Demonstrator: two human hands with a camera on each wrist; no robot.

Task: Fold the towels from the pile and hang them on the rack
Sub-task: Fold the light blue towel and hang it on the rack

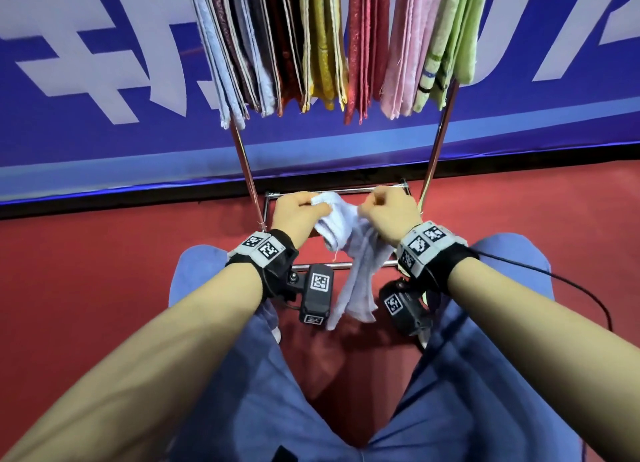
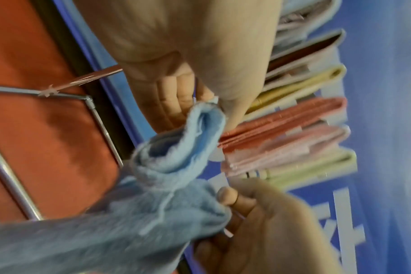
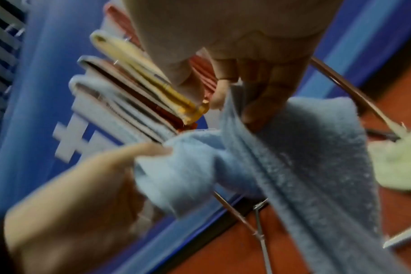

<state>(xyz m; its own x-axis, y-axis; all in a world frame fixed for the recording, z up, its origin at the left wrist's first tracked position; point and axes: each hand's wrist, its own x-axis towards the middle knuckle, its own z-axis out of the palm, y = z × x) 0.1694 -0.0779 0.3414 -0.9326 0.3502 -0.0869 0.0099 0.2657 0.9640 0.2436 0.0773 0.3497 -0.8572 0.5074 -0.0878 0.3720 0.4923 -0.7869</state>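
Observation:
A light blue towel (image 1: 349, 253) hangs bunched between both hands, low in front of the rack (image 1: 244, 160). My left hand (image 1: 298, 208) pinches one upper edge of it; the thumb and fingers close on the cloth (image 2: 200, 120) in the left wrist view. My right hand (image 1: 388, 205) grips the other upper edge, and the fabric (image 3: 293, 148) runs down from its fingers in the right wrist view. The loose end of the towel dangles toward my knees. Several folded towels (image 1: 332, 38) in blue, brown, yellow, red, pink and green hang from the rack's top bar.
The rack's chrome legs (image 1: 438, 142) and base frame (image 1: 332, 191) stand on the red floor (image 1: 104, 271), against a blue banner wall (image 1: 104, 80). A pale green towel (image 3: 401, 163) lies on the floor by the rack's right side. My blue-trousered knees (image 1: 502, 357) are below.

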